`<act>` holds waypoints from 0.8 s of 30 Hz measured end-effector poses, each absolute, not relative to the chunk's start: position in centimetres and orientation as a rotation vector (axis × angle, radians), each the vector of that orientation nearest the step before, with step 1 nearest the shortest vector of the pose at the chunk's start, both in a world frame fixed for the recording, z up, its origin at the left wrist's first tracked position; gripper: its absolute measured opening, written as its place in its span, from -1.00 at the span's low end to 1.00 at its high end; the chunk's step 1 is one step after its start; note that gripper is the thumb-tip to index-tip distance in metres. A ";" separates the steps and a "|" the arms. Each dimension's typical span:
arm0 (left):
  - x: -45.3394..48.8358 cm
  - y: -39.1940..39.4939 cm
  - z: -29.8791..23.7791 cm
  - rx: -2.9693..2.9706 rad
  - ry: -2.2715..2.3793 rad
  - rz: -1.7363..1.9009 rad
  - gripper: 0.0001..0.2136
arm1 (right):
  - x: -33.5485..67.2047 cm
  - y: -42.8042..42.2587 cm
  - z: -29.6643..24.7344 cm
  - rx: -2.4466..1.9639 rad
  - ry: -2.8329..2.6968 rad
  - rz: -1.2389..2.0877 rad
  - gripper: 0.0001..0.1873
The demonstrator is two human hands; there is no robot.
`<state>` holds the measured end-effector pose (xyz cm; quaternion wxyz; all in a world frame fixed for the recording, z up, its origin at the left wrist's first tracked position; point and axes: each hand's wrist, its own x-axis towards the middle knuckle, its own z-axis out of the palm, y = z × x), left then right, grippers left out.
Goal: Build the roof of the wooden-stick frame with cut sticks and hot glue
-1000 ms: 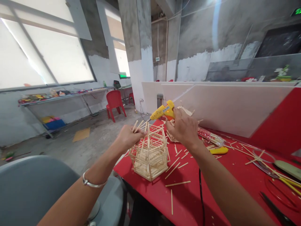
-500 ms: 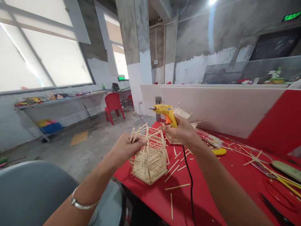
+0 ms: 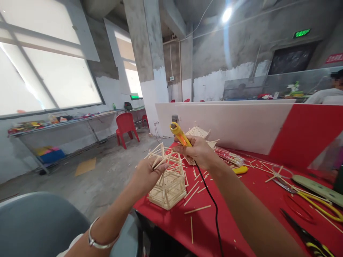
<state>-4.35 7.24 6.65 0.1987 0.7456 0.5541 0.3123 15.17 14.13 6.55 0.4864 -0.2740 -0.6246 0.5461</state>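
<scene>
A small house built of thin wooden sticks [image 3: 167, 182] stands at the near left corner of the red table [image 3: 241, 214]. My left hand [image 3: 148, 173] is closed on a few loose sticks [image 3: 159, 157] and rests against the house's upper left side. My right hand [image 3: 197, 151] grips a yellow glue gun [image 3: 179, 132] above and behind the house, its nozzle pointing up and to the left. A black cord [image 3: 211, 203] runs down from the gun across the table.
Loose sticks [image 3: 197, 209] lie scattered on the table, with a yellow cutter [image 3: 239, 170], scissors with yellow handles [image 3: 308, 191] and another stick model [image 3: 199, 134] behind. A white and red partition [image 3: 241, 123] backs the table. A person sits at far right [image 3: 328, 94]. A grey chair [image 3: 40, 225] is at lower left.
My right hand has swung the glue gun from pointing down-left at the house to pointing upward. The view has shifted, and a person now shows at the far right.
</scene>
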 end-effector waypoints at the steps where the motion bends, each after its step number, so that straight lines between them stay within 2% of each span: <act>1: -4.3 7.1 6.6 2.126 1.572 0.866 -0.67 | 15.4 13.9 6.6 -0.667 -1.514 1.339 -0.66; 9: -3.4 5.5 7.0 2.225 1.579 0.919 -0.64 | 15.5 12.1 6.8 -0.641 -1.468 1.279 -0.67; 16: -2.2 4.4 6.3 1.873 1.255 1.081 -0.66 | 15.5 10.3 6.6 -0.584 -1.319 1.341 -0.50; 24: -1.1 4.2 5.4 1.711 1.188 1.127 -0.64 | 16.7 10.1 5.9 -0.583 -1.297 1.416 -0.46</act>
